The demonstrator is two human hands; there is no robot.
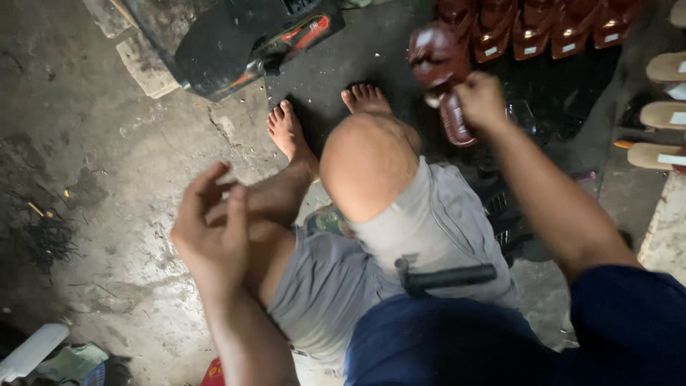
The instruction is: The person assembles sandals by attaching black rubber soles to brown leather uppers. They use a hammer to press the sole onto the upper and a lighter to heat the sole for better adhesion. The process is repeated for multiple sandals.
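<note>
I'm looking down at a rough concrete floor (107, 143), grey, cracked and gritty, with scattered debris toward its left edge. At the floor's top edge sits a bulky black machine (229, 39), hard-shelled with red trim, angled and smooth against the dusty ground. Below it I see bare knees and grey shorts (429, 236), soft creased cloth, with a slim black tool (446, 276) lying across the lap, matte and rod-shaped. Two bare feet (289, 132) rest flat on the floor just under the machine.

Along the top right edge runs a row of glossy reddish-brown sandals (543, 32), moulded and shiny, packed side by side. At the right edge, pale tan soles (668, 114) are stacked, flat and oval, matte in finish.

Now the hands. The right hand (480, 100) is clenched around a dark reddish-brown sandal (446, 89), held up over the floor just beside the raised knee; its glossy strap piece blurs above the fist, its ribbed sole hangs below. The left hand (211, 229) hovers loosely curled above the left thigh, fingers half bent, gripping nothing that I can see.
</note>
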